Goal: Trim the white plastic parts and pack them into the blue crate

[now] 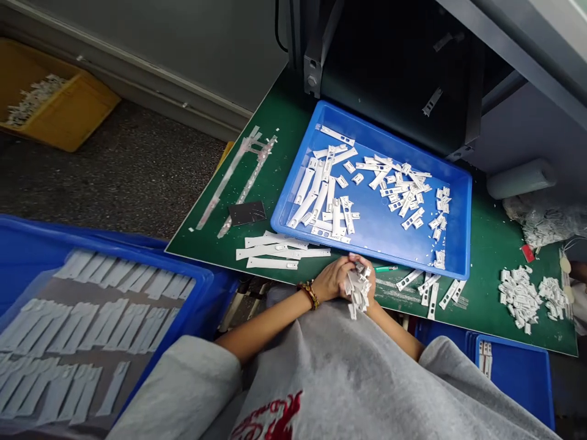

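My left hand [331, 280] and my right hand [369, 276] are cupped together at the table's near edge, close to my shirt. Between them they hold a heaped bunch of small white plastic parts [358, 288]. The fingers are curled round the bunch and partly hidden by it. Just beyond my hands is the near wall of a blue tray [394, 255], which holds long and short white plastic parts. A green pen-like tool [384, 269] lies beside my right hand. Several long white strips [275, 252] lie on the table to the left of my hands.
On the green table [293, 116] are a black plate [247, 212], loose white pieces [431, 290] and small piles [518, 296]. A blue bin [183, 269] with rows of strips stands left. A conveyor [389, 79] rises behind the tray. Another person's hand [578, 293] shows at the right edge.
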Action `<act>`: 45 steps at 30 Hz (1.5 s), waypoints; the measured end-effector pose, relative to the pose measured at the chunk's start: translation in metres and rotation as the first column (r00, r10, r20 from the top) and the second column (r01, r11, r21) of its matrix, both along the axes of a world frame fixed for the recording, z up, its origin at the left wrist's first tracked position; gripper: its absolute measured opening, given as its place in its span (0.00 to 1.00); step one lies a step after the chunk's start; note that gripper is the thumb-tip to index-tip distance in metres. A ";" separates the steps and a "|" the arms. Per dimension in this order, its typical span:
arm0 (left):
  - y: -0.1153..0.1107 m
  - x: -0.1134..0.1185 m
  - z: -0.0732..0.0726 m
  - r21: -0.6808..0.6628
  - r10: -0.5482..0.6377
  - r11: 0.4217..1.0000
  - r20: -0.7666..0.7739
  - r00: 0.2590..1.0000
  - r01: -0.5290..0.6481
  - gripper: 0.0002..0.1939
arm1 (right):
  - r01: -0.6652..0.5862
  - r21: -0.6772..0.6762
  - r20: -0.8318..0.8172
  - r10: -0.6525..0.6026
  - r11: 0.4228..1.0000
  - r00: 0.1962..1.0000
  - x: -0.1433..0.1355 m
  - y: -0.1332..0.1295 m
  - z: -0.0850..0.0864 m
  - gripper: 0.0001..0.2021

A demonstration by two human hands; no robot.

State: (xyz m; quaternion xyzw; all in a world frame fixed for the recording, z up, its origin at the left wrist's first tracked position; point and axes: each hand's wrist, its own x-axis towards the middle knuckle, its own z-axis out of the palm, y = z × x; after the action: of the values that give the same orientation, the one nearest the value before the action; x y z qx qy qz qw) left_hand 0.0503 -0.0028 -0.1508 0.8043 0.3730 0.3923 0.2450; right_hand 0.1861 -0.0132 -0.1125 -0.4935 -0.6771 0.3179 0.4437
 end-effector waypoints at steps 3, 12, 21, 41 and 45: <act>-0.004 0.004 -0.005 -0.035 0.107 0.993 -0.062 0.992 -0.109 0.26 | -0.007 0.219 0.040 -0.002 0.976 0.999 0.004 0.012 -0.004 0.26; -0.006 -0.023 0.019 0.007 0.025 1.000 -0.143 0.989 -0.025 0.43 | -0.028 0.143 -0.005 0.029 0.989 1.000 0.002 0.015 0.011 0.15; -0.005 -0.147 0.043 0.115 0.375 0.927 -0.313 0.873 -0.357 0.42 | -0.042 -0.020 0.040 0.042 0.999 0.998 0.020 0.021 -0.007 0.12; 0.030 -0.138 0.043 -0.027 0.113 0.989 -0.507 0.855 -0.146 0.25 | -0.018 -0.012 0.090 0.019 1.000 0.996 0.025 0.015 0.005 0.10; 0.034 -0.137 0.047 -0.057 0.062 0.992 -0.567 0.821 -0.114 0.29 | -0.013 -0.018 0.085 0.014 1.000 0.996 0.024 0.016 0.005 0.09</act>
State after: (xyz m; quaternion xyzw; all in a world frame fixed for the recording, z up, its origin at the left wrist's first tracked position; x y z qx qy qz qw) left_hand -0.0870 0.0309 -0.1037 0.8545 0.4824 0.1311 0.1409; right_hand 0.2100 0.0030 -0.1075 -0.5060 -0.6959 0.3055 0.4078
